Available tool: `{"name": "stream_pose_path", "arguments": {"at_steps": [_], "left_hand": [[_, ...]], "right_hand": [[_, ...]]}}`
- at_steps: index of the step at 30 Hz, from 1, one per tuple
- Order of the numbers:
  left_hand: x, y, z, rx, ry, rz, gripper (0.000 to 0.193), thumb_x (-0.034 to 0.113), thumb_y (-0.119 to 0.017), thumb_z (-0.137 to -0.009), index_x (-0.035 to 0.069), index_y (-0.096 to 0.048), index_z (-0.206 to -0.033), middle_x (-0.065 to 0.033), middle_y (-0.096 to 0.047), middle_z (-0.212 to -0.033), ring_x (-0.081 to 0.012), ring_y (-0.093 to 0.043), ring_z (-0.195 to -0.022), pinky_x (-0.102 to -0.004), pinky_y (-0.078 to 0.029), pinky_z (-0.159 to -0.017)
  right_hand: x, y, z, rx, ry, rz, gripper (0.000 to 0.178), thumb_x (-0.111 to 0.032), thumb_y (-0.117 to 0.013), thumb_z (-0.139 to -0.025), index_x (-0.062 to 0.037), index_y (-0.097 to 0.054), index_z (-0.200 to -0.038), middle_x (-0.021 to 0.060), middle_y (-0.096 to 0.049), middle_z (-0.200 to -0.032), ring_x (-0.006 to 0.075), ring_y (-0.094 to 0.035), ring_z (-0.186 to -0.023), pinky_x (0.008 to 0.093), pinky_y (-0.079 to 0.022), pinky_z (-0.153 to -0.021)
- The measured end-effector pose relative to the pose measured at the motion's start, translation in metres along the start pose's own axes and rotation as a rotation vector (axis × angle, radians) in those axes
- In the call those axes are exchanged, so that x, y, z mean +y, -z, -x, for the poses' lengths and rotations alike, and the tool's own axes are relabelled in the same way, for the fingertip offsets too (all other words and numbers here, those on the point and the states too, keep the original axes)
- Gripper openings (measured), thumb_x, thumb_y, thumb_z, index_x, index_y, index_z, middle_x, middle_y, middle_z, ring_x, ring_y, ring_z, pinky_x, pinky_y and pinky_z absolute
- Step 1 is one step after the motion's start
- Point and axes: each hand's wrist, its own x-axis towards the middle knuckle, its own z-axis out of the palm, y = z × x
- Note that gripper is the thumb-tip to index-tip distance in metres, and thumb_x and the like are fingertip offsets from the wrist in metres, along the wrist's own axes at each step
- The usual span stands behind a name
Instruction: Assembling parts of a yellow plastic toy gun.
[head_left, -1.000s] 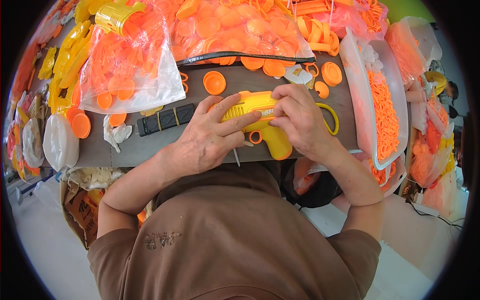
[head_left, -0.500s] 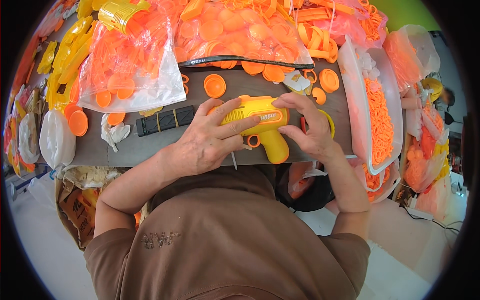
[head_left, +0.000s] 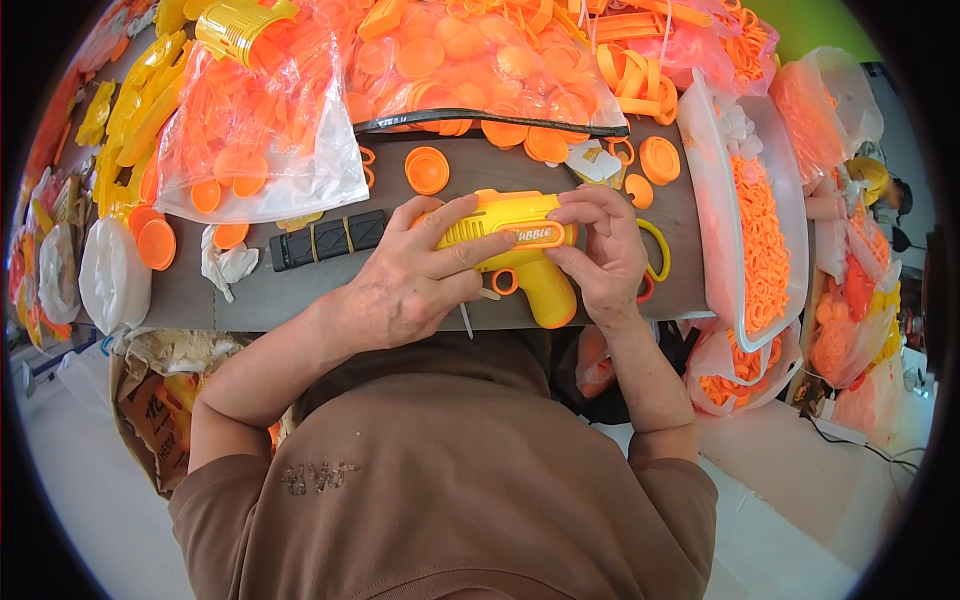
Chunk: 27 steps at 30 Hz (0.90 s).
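Note:
A yellow toy bubble gun (head_left: 547, 290) with an orange trigger lies on its side at the table's front edge, grip pointing toward me. My left hand (head_left: 415, 270) is closed over its left part, fingers stretched across the body. At the other end, my right hand (head_left: 612, 250) pinches the gun's rear, thumb and fingers around its edge. Beside my right hand, yellow and red loop handles (head_left: 657, 250) show, partly covered. A black bar bound with rubber bands (head_left: 325, 240) rests left of my left hand. An orange round cap (head_left: 427, 170) sits just beyond the gun.
Clear bags of orange parts (head_left: 480, 70) line the table's far side. At right stands a white bin (head_left: 745, 310) of small orange rings. Yellow parts (head_left: 140, 120) pile up at far left, near a crumpled tissue (head_left: 230, 265). A cardboard box (head_left: 155, 420) sits below.
My right hand has closed in on the gun's rear end, its fingers drawn together, and the right forearm has moved left. The loop handles show more. My left hand stays nearly still.

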Motion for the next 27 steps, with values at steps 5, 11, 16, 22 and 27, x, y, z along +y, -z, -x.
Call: {"name": "stream_pose_path", "arguments": {"at_steps": [5, 11, 16, 22, 27], "left_hand": [[0.0, 0.002, 0.0, -0.011, -0.003, 0.001, 0.014, 0.006, -0.065, -0.065, 0.008, -0.055, -0.075, -0.0047, -0.05, -0.133, -0.0379, -0.043, -0.122, -0.053, -0.036, -0.09], [-0.001, 0.001, 0.0, -0.018, -0.01, 0.001, 0.015, 0.004, -0.064, -0.063, 0.008, -0.056, -0.075, -0.0049, -0.049, -0.133, -0.038, -0.043, -0.122, -0.0528, -0.036, -0.09], [-0.001, 0.0, 0.001, -0.016, -0.007, -0.001, 0.015, 0.004, -0.064, -0.064, 0.008, -0.056, -0.076, -0.0049, -0.049, -0.134, -0.0381, -0.043, -0.122, -0.0532, -0.036, -0.09], [-0.002, 0.0, 0.0, -0.03, -0.008, 0.003, 0.014, 0.005, -0.065, -0.066, 0.007, -0.056, -0.076, -0.0044, -0.048, -0.135, -0.0384, -0.042, -0.122, -0.0537, -0.035, -0.09], [-0.002, 0.001, 0.001, -0.026, 0.0, 0.009, 0.013, 0.006, -0.065, -0.067, 0.007, -0.056, -0.077, -0.0044, -0.048, -0.136, -0.038, -0.042, -0.122, -0.0537, -0.035, -0.091]], "right_hand": [[0.005, 0.0, 0.004, 0.003, 0.059, 0.01, 0.048, 0.007, -0.067, -0.073, 0.0027, -0.047, -0.116, 0.0106, -0.05, -0.118, 0.018, -0.046, -0.113, 0.0323, -0.033, -0.1], [0.004, 0.0, 0.002, 0.024, 0.105, 0.058, 0.037, 0.004, -0.069, -0.073, 0.0036, -0.057, -0.108, 0.0114, -0.048, -0.118, 0.0185, -0.048, -0.11, 0.0321, -0.036, -0.098], [0.0, 0.0, -0.001, -0.002, 0.13, 0.068, 0.034, 0.002, -0.069, -0.075, 0.0041, -0.057, -0.107, 0.0113, -0.049, -0.117, 0.0195, -0.048, -0.109, 0.032, -0.037, -0.097], [0.006, 0.007, -0.004, -0.032, 0.167, 0.136, 0.04, 0.0, -0.068, -0.078, 0.0039, -0.051, -0.115, 0.0115, -0.051, -0.115, 0.0211, -0.05, -0.109, 0.0337, -0.038, -0.098], [0.005, 0.008, -0.006, -0.079, 0.194, 0.208, 0.041, 0.001, -0.067, -0.079, 0.0036, -0.05, -0.115, 0.0116, -0.056, -0.112, 0.0212, -0.051, -0.109, 0.0331, -0.039, -0.096]]}}
